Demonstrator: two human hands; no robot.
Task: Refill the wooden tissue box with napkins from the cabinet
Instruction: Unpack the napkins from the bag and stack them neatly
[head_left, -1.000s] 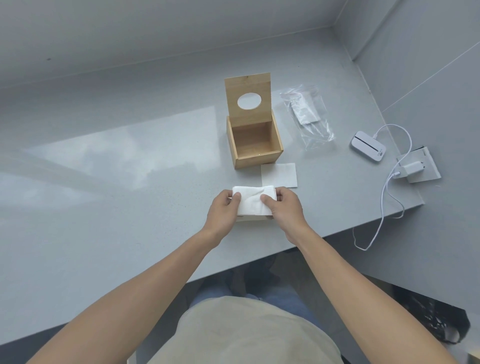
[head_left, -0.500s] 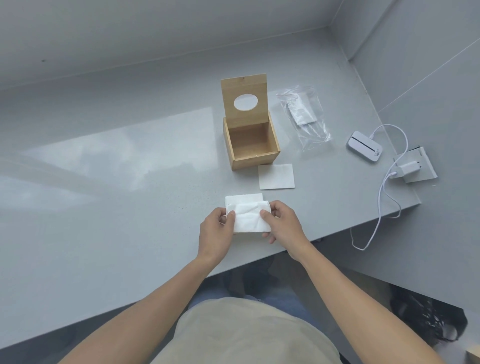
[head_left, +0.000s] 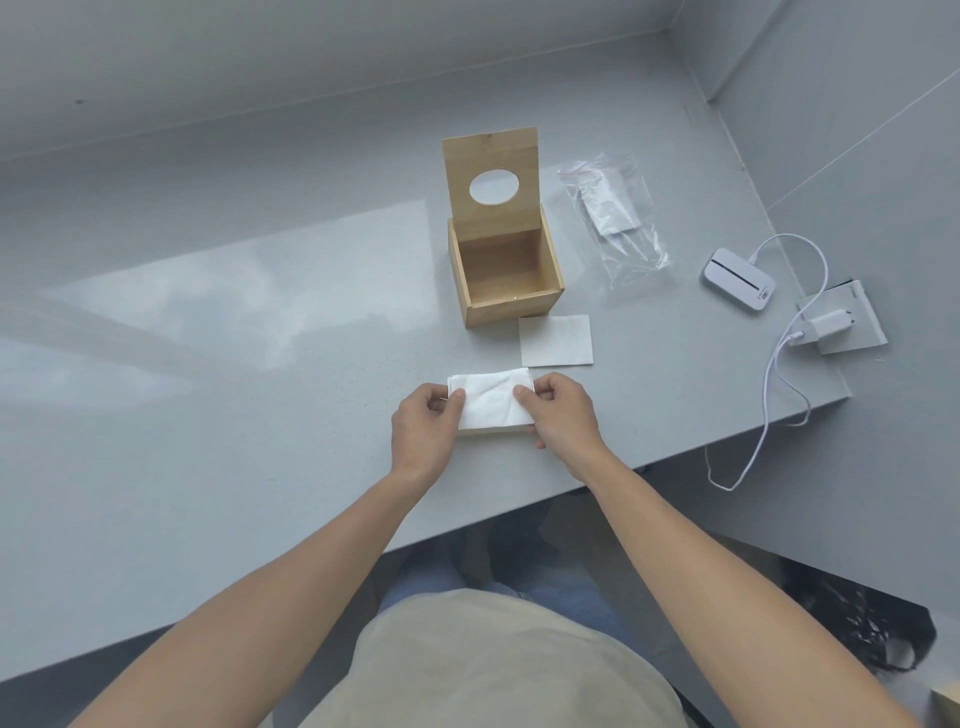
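Observation:
A wooden tissue box (head_left: 514, 307) stands on the grey counter (head_left: 260, 364) with its lid tipped up at the back; the lid has an oval hole and the inside looks bare. In front of it, a white stack of napkins (head_left: 491, 400) is held just above the counter near the front edge. My left hand (head_left: 423, 428) pinches its left end, thumb on top. My right hand (head_left: 558, 415) pinches its right end the same way. A single flat napkin (head_left: 556, 340) lies on the counter between the box and my right hand.
A crumpled clear plastic bag (head_left: 615, 223) lies right of the box. Further right sit a small white device (head_left: 737, 280) and a white charger with cable (head_left: 826, 327) that hangs over the counter edge. Walls close the back and right sides.
The napkin stack, held at both ends, dipped toward me half a second ago and now sits a little farther forward again. The box and the loose napkin have not moved.

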